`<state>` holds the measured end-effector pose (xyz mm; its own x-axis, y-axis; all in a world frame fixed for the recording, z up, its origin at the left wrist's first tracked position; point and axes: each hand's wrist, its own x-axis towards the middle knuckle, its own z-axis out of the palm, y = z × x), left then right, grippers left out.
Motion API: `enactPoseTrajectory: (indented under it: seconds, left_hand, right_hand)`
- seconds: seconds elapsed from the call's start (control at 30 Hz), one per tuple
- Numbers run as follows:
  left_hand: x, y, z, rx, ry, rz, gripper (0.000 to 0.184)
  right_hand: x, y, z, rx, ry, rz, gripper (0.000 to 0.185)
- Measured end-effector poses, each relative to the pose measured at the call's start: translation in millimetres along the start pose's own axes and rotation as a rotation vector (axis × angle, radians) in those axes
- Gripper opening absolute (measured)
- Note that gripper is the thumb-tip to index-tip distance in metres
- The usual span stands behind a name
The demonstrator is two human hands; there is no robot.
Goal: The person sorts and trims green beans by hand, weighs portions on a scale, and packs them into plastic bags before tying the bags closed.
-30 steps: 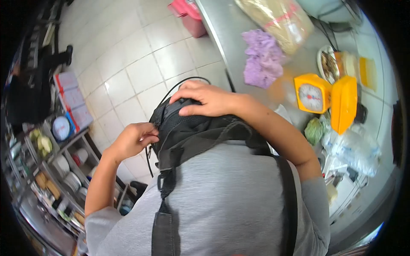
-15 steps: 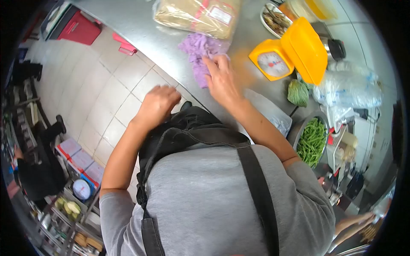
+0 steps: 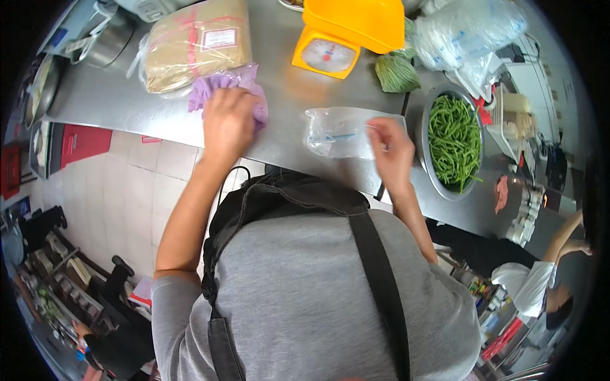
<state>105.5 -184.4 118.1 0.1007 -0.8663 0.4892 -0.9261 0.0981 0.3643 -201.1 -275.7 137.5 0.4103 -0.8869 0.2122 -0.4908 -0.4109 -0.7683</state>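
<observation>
My left hand [image 3: 230, 124] lies on a crumpled purple cloth [image 3: 257, 95], its fingers curled into the fabric. Just behind the cloth is a large clear-wrapped pack of tan contents [image 3: 171, 51] with a white label. My right hand [image 3: 393, 155] is over the right end of a clear plastic bag [image 3: 333, 130] lying flat near the table's front edge. Its fingers are bent, with a gap between thumb and forefinger, and nothing shows in them. Whether the fingertips touch the bag is unclear.
A yellow kitchen scale [image 3: 327, 56] stands behind the bag, with a cabbage [image 3: 397, 73] beside it. Green beans fill a metal bowl [image 3: 424, 130] at right. Clear plastic bags [image 3: 470, 32] are piled behind. A metal pot [image 3: 108, 44] stands at left. Other people are at both sides.
My view has turned rightward. My right hand has left the purple cloth and moved right to the plastic bag. My left hand has come from beside the table onto the cloth.
</observation>
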Motion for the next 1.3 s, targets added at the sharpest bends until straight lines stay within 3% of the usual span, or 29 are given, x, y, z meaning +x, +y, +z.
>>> enactPoseTrajectory:
  seconds: [0.07,0.17,0.2,0.27,0.33,0.4,0.43,0.53,0.57,0.63,0.7,0.8,0.83,0.93,1.07,1.1,1.23,1.3]
  left_hand:
    - [8.8,34.9,13.2,-0.275,-0.131,-0.023,0.018]
    - [21.0,70.6,42.8,-0.452,-0.177,0.033,0.014]
    - [24.6,79.8,50.7,-0.478,-0.195,0.058,0.013]
    - [24.3,100.1,60.6,-0.727,-0.43,-0.039,0.022]
    - [22.6,123.2,59.4,-0.938,-0.601,-0.194,0.031]
    - [26.6,147.5,52.5,-1.115,-0.693,-0.407,0.04]
    - [18.5,151.8,71.5,-1.145,-0.429,-0.254,0.047]
    - [20.4,148.8,82.2,-1.041,-0.343,-0.451,0.039]
    - [27.0,145.2,75.6,-0.937,-0.373,-0.421,0.029]
    - [37.4,147.1,60.5,-0.989,-0.369,-0.259,0.024]
    - [45.1,159.3,52.3,-1.157,-0.338,-0.144,0.018]
    - [49.1,179.2,37.7,-1.31,-0.381,-0.542,0.016]
    - [52.2,184.9,34.5,-1.271,-0.377,-0.573,0.014]
    - [50.6,185.9,46.0,-1.055,-0.256,-0.544,0.016]
    - [54.1,205.2,44.5,-0.951,-0.342,-0.488,0.017]
    - [52.9,208.4,46.0,-0.87,-0.384,-0.475,0.022]
    - [58.6,226.2,44.0,-0.509,-0.352,-0.406,0.032]
    - [53.5,215.7,56.5,-0.405,-0.321,-0.401,0.034]
  right_hand:
    - [-18.2,20.9,-28.7,0.032,0.086,0.247,0.025]
    - [-31.4,22.6,-38.3,-0.203,0.241,0.109,0.039]
    - [-36.3,32.3,-33.5,-0.443,0.21,-0.063,0.05]
    - [-41.6,40.1,-17.1,-0.471,0.134,0.115,0.063]
    - [-41.5,57.8,1.4,0.396,0.199,0.35,0.066]
    - [-30.3,14.1,-8.2,0.839,0.059,0.567,0.066]
    - [-31.5,10.1,-10.1,0.953,-0.042,0.556,0.059]
    - [-21.1,-6.4,-25.6,0.719,-0.086,0.295,0.05]
    - [-15.5,-9.2,-33.5,0.161,0.049,0.108,0.043]
    - [1.1,-21.1,-47.1,-0.19,0.126,-0.193,0.041]
    - [13.5,-9.7,-49.8,-0.349,0.127,-0.387,0.032]
    - [19.1,10.9,-51.7,0.033,-0.124,-0.013,0.028]
    - [19.5,7.6,-56.6,0.243,-0.164,0.128,0.028]
    - [8.5,-3.5,-63.0,0.735,-0.065,0.046,0.029]
    - [2.3,5.1,-77.1,0.002,-0.035,-0.248,0.032]
    - [4.3,15.6,-77.7,-0.076,0.07,-0.296,0.026]
    - [6.2,55.5,-82.5,0.43,-0.077,-0.126,0.015]
    - [-3.3,48.5,-87.6,1.161,-0.216,0.284,0.012]
